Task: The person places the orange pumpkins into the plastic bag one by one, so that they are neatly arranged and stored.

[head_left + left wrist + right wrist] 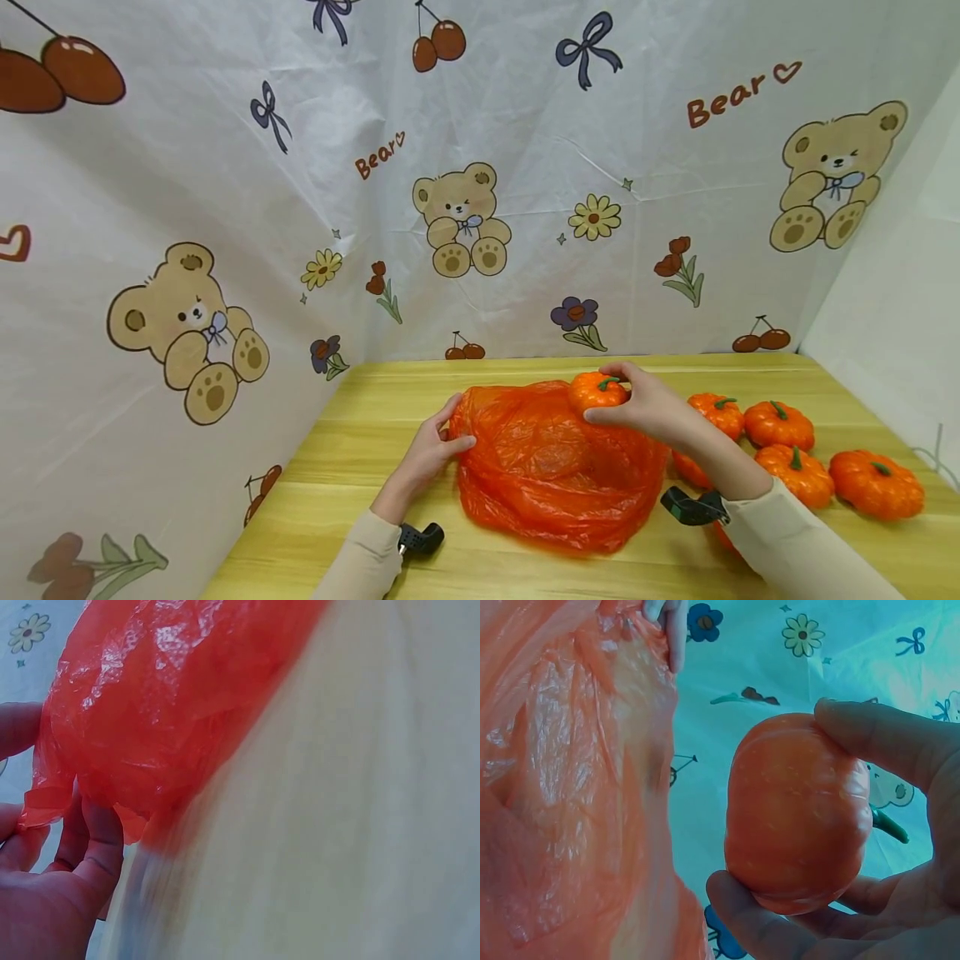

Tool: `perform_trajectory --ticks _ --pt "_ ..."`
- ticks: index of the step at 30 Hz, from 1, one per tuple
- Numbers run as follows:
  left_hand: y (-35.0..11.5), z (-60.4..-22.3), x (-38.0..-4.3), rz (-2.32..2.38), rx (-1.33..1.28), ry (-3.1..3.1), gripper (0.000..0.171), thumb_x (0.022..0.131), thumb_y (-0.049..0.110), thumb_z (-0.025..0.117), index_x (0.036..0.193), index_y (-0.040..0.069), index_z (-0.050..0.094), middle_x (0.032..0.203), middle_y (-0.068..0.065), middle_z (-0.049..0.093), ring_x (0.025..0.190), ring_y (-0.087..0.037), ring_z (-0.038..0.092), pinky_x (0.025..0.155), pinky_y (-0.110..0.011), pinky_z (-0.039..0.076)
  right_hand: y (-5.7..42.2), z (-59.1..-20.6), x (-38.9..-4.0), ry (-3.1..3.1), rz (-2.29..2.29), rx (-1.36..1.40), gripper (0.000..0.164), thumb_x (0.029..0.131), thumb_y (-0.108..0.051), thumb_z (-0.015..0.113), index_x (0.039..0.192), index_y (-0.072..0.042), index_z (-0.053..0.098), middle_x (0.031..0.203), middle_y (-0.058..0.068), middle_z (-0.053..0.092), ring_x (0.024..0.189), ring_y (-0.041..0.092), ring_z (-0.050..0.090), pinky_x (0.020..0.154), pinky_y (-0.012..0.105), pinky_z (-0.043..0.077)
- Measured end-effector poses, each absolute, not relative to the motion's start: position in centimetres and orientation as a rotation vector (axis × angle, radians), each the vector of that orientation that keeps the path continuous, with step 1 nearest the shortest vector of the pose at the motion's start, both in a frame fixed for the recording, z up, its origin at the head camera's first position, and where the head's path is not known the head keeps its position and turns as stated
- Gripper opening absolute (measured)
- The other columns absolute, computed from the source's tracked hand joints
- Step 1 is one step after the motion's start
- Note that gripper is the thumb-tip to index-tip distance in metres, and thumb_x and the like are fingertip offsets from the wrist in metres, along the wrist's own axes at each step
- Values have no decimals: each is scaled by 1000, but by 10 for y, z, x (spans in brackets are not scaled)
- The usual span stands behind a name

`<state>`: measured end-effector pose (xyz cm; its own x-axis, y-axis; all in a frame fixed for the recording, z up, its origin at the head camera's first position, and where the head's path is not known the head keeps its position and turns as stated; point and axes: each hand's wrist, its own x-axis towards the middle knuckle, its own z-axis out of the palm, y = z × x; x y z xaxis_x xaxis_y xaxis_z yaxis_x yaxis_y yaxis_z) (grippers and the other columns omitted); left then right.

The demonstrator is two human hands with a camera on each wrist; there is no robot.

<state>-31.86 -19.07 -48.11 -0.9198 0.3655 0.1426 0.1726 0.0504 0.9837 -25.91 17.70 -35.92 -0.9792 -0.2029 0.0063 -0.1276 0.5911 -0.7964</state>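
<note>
A thin red plastic bag [555, 475] lies spread on the wooden table, its mouth held up on the left side. My left hand [435, 446] pinches the bag's left edge; in the left wrist view the fingers [97, 832] grip the crinkled film. My right hand [648, 407] holds a small orange pumpkin [592, 393] with a green stem, just above the bag's far right rim. In the right wrist view, thumb and fingers clasp the pumpkin [799, 814] from opposite sides, beside the bag [577, 795] and apart from it.
Several more orange pumpkins [876, 485] stand on the right of the table [375, 417], some partly hidden by my right forearm. A white cloth printed with bears [465, 221] hangs behind and to the left. A white wall [900, 317] bounds the right side.
</note>
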Motion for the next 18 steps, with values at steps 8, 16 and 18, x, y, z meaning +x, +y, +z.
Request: perform_trajectory --ticks 8,16,18 --pt "-192 -484 -319 1986 535 2179 90 92 4 72 166 14 22 175 -9 7 134 -42 54 92 -24 57 162 -355 -273 2619 -1397 -334 88 83 -39 86 150 -5 40 133 17 62 107 25 66 92 42 59" --pt "-191 -483 -320 1997 553 2156 89 93 1 70 166 14 21 175 -9 7 134 -44 53 92 -24 58 145 -358 -291 2606 -1368 -376 81 82 -38 87 144 -6 46 130 14 62 105 25 64 94 43 56" --pt "-191 -483 -320 1997 558 2146 89 93 0 70 166 14 20 175 -9 7 134 -44 52 92 -24 58 140 -361 -296 2606 -1350 -381 81 81 -38 87 143 -5 47 129 14 62 105 25 64 94 42 56"
